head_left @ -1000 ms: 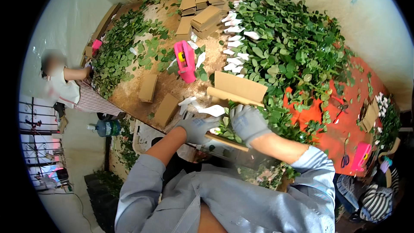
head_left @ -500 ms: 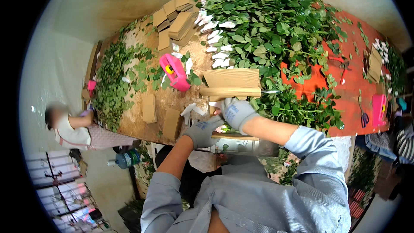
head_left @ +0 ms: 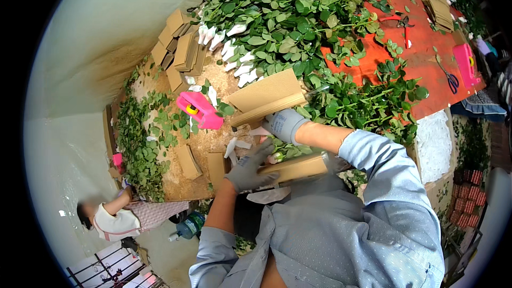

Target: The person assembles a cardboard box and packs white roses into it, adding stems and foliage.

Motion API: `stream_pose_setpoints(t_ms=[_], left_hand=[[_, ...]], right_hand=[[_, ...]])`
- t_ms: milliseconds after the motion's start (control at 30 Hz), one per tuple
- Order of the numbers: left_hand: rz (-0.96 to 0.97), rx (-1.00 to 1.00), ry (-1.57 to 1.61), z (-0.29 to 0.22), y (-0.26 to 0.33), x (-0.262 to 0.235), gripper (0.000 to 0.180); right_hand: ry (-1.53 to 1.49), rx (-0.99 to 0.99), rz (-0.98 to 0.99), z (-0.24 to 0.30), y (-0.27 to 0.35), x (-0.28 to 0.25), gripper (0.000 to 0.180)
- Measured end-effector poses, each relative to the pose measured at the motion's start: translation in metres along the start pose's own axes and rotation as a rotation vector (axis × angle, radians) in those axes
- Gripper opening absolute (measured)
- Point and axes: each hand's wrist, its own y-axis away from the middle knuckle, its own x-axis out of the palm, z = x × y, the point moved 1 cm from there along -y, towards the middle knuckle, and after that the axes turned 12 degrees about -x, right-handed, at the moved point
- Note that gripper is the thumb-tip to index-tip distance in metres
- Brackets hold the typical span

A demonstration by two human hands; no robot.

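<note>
Both my hands wear grey gloves. My left hand [head_left: 249, 169] lies palm down with fingers stretched out, beside a pale rose bloom [head_left: 276, 158] with green leaves and against a cardboard flap [head_left: 296, 168] at the table's near edge. My right hand [head_left: 286, 126] is curled at the lower edge of a folded corrugated cardboard sheet [head_left: 269, 93]; its fingertips are partly hidden, and what they grip cannot be made out. White paper strips [head_left: 234, 148] lie left of the hands. A pink tape dispenser [head_left: 200, 110] with a yellow core stands farther left.
A large pile of leafy rose stems [head_left: 288, 16] with white-sleeved heads covers the far side. Stacked cardboard pieces [head_left: 186, 50] lie far left. On the red surface at right are pruning shears [head_left: 406, 24], scissors [head_left: 453, 81] and another pink dispenser [head_left: 465, 65]. Another person [head_left: 114, 221] sits at left.
The whole view has turned and shifted. My left hand's fingers have spread beside the rose, and the near cardboard flap shows more of its face. My right hand stays at the folded cardboard.
</note>
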Motion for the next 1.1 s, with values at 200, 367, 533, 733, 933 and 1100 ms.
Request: stream_pose_setpoints(t_ms=[200,367,533,733,933,1100], left_hand=[[-0.307,-0.091,-0.149,0.029,-0.038,-0.019,0.046],[-0.418,-0.208,-0.421,0.051,-0.053,0.005,0.024],[-0.405,-0.213,-0.38,0.076,-0.05,0.017,0.013],[-0.32,-0.581,-0.448,0.111,-0.02,-0.009,0.017],[-0.068,-0.064,-0.42,0.026,-0.002,-0.05,0.026],[-0.1,-0.063,-0.154,0.011,-0.014,-0.008,0.05]], right_hand=[[0.032,0.002,-0.049,-0.001,0.0,0.006,0.026],[0.124,-0.049,-0.109,-0.007,-0.005,0.021,0.031],[0.204,-0.003,0.036,0.006,-0.007,-0.001,0.031],[0.254,0.024,0.133,0.008,-0.006,0.001,0.032],[0.192,0.049,0.305,0.014,-0.013,-0.006,0.038],[0.036,0.096,0.238,0.011,-0.013,-0.006,0.034]])
